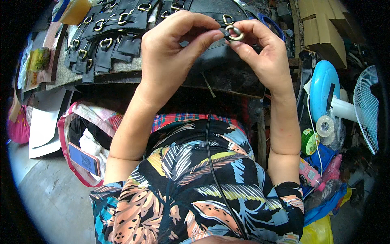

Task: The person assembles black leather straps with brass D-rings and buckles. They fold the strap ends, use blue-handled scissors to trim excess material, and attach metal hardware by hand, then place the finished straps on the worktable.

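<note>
Both hands up over the desk (122, 69): left hand (170, 57) pinches a black strap (224, 31), right hand (260, 53) grips the brass ring (235, 33) on it. Finished straps (105, 40) lie far left.

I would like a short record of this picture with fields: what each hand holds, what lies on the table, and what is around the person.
left hand: left hand pinches a small black strap piece between thumb and fingers
right hand: right hand holds a brass ring against that strap piece
table: rows of black straps with brass rings lie on the table, upper left
left of person: open bag with a phone on its edge
right of person: blue and white fan, tape rolls
</note>
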